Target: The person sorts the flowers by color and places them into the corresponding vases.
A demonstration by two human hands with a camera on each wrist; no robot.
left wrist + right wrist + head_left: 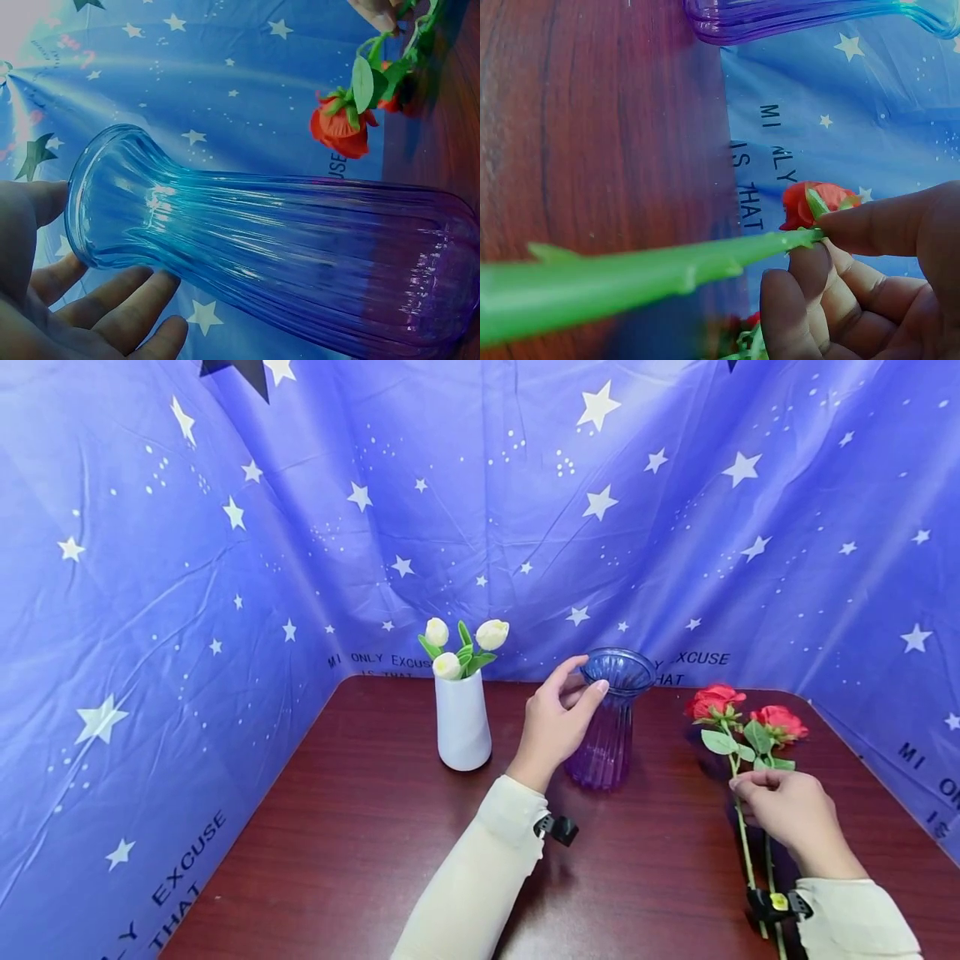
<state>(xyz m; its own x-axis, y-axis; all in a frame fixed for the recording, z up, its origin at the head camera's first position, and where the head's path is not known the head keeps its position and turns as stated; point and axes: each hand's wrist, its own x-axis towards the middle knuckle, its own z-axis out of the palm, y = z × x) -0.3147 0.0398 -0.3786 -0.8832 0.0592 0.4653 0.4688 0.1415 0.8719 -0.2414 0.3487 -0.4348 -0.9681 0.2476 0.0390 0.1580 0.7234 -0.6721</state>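
Note:
A ribbed glass vase (600, 747), blue at the flared rim and purple at the base, stands upright on the table. My left hand (558, 714) holds it by the left side of the rim, thumb and fingers curved about the neck. To the right, my right hand (798, 814) pinches the green stem of a red rose (716, 702) between thumb and fingers. In the right wrist view that stem (630, 281) passes close to the camera, above the tabletop. A second red rose (780, 724) lies beside it on the table, its stem partly hidden by my right hand.
Left of the glass vase stands a white vase (462, 722) with several white tulips (447, 666) in it. The dark red wooden table (360, 827) ends at a blue star-patterned cloth (480, 527) hanging behind and along both sides.

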